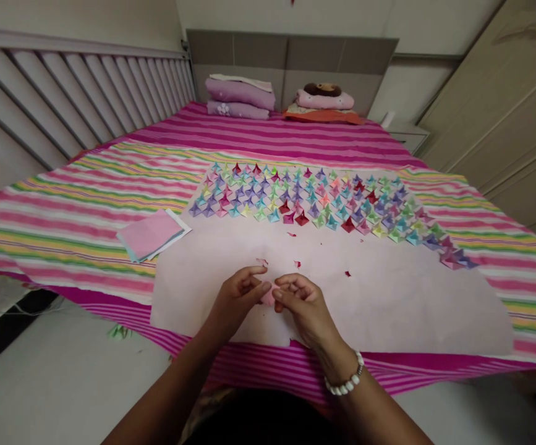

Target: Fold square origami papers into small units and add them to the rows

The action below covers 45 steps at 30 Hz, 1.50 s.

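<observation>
**Near the front edge of the bed [63,210]: pink paper [268,297] pinched in both hands**

Over that near edge we hold the pink paper between our left hand [237,295] and right hand [303,304]. The fingers of both are closed narrowly on it, just above a large pale sheet [388,296]. Rows of folded paper shapes [314,199] stand toward the sheet's far edge. A stack of paper squares [151,235] lies off its left edge.

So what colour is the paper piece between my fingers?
Pink: the paper piece, pinched by left hand and right hand, head view.
</observation>
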Motion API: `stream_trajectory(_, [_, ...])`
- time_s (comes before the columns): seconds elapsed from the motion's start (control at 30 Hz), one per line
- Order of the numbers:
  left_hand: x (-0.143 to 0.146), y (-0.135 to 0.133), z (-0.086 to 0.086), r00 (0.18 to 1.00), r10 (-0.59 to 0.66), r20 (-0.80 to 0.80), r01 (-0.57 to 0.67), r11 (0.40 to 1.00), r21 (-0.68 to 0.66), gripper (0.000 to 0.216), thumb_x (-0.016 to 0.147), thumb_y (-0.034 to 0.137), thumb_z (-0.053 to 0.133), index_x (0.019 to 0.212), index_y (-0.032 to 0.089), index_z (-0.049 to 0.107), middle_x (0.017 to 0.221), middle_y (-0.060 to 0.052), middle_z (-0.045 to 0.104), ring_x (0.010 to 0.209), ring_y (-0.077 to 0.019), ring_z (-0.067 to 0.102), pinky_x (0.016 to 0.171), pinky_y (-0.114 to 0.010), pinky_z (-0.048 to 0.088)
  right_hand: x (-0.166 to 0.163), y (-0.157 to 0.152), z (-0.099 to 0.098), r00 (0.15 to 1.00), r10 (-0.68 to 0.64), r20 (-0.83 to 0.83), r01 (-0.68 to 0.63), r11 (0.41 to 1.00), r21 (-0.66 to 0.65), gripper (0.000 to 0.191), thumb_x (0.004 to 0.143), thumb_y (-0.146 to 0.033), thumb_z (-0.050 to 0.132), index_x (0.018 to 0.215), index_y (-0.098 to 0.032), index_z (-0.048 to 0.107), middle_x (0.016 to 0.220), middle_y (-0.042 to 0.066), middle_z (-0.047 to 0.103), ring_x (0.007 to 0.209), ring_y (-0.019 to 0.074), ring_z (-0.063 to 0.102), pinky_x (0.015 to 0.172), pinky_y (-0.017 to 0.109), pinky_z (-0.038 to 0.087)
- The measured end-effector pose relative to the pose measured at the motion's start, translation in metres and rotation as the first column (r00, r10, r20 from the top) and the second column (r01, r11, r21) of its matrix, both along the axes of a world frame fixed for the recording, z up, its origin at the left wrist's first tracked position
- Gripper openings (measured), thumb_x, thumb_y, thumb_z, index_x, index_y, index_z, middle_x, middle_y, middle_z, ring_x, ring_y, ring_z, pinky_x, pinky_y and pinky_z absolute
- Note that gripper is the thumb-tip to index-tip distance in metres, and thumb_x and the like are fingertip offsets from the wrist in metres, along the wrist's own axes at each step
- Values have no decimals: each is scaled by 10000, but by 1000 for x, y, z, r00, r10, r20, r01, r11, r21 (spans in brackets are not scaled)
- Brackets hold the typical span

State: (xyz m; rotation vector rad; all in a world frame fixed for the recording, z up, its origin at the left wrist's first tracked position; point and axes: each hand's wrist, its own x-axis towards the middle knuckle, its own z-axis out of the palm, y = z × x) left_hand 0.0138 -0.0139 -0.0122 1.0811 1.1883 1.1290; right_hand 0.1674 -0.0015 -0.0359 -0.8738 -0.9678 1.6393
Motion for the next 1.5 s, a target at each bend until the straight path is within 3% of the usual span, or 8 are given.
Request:
stream_trajectory(0.07, [-3,-2,-2,997,10,70,-11,1000,17,383,698,307,739,1023,182,580,680,36,654,661,-132,634,641,-262,496,2,1,2,1000,-23,5,23,1000,-1,198,646,-264,804,786,-194,683,522,-48,622,471,100,566,532,234,451])
stream_trajectory(0.2, [-8,-7,-6,988,-62,144,62,998,3,298,686,259,769,888,170,569,783,11,668,686,-116,648,660,-251,503,3,1,5,999,-41,32,41,999,6,193,660,-275,796,808,-194,702,536,-31,651,485,111,583,545,248,469])
stream_trajectory(0.47, [-9,-7,2,989,-81,120,82,997,-6,214,723,273,749,795,154,585,671,23,652,632,-108,628,629,-240,487,6,-1,5,995,79,55,-82,995,56,237,682,-257,797,878,-192,683,615,-4,714,567,134,668,600,252,519])
stream_trajectory(0.7, [-9,-5,-3,973,-176,149,173,984,34,168,752,259,730,835,146,636,771,-10,676,725,-124,637,705,-262,490,7,0,7,995,98,33,-100,993,68,166,688,-243,792,792,-185,675,569,-12,698,526,128,656,567,238,520])
stream_trajectory(0.9, [-4,-9,-1,978,-108,177,103,994,36,140,751,243,727,756,148,623,688,5,665,645,-100,602,626,-226,464,3,-1,6,995,100,-26,-99,994,46,111,684,-200,777,766,-185,704,594,7,719,505,117,635,548,232,507])
stream_trajectory(1.1, [0,-9,-3,972,-98,215,84,994,76,52,776,184,689,733,167,665,667,8,677,657,-101,595,645,-226,438,3,-2,11,992,87,-91,-85,996,33,68,682,-138,744,715,-191,717,619,-4,707,529,116,641,570,239,516])
stream_trajectory(1.3, [-1,-11,-5,967,-125,222,114,992,59,95,815,153,617,754,167,688,715,-7,688,722,-119,612,692,-241,435,3,-2,9,993,75,-95,-66,993,99,97,671,-103,739,684,-196,714,675,-23,667,565,116,652,587,245,525])
stream_trajectory(1.5, [0,-11,5,974,-99,204,96,995,21,130,735,221,741,704,148,638,668,0,677,676,-119,627,678,-245,469,5,-3,4,991,120,-62,-107,978,180,92,727,-115,715,740,-206,718,718,-16,659,608,115,652,622,250,532])
